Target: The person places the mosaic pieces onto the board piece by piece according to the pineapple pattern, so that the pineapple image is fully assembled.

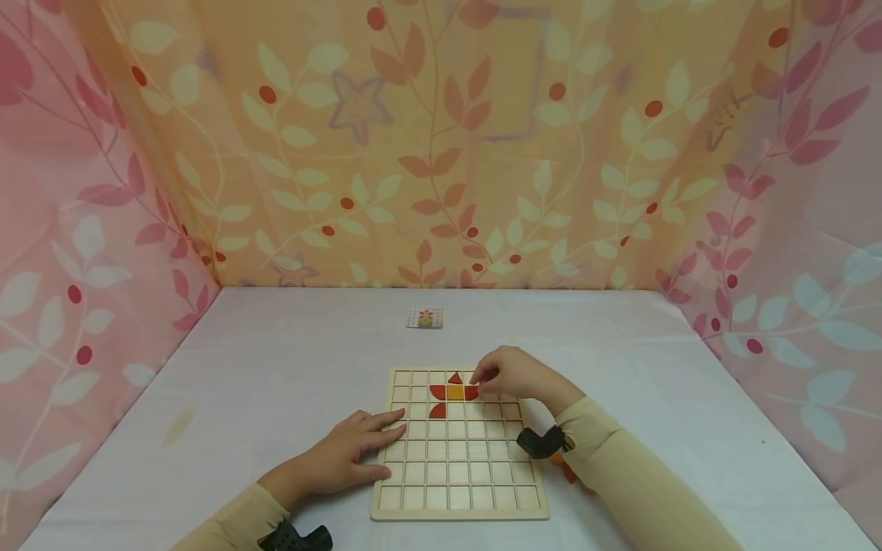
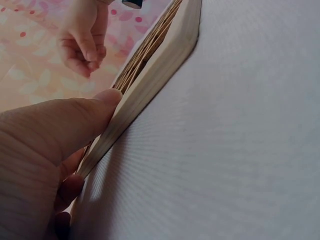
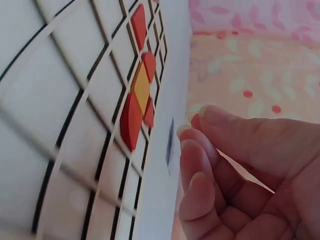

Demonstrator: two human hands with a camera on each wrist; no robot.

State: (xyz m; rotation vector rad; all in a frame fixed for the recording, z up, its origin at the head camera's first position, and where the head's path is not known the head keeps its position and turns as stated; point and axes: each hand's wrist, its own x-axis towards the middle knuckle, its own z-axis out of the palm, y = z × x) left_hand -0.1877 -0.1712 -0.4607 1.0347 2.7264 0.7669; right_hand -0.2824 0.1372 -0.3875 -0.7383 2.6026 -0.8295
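Observation:
A wooden grid board point(image 1: 458, 497) lies on the white table. In its upper cells, a yellow square point(image 1: 455, 392) has a red triangle point(image 1: 455, 378) above it and a red rounded piece point(image 1: 437, 392) on its left. Another red rounded piece point(image 1: 471, 392) sits on its right, and a third red piece point(image 1: 437, 412) lies lower left. With fingers spread, my left hand point(image 1: 351, 448) rests at the board's left edge, thumb on the rim. My right hand point(image 1: 520, 373) hovers by the right red piece; its fingers are loosely curled, nothing between them in the right wrist view.
A small picture card point(image 1: 425, 317) lies beyond the board, showing a red and yellow figure on a grid. Loose red pieces point(image 1: 569, 474) and an orange one point(image 1: 555, 458) lie right of the board, partly covered by my right forearm. Patterned curtains stand around the table.

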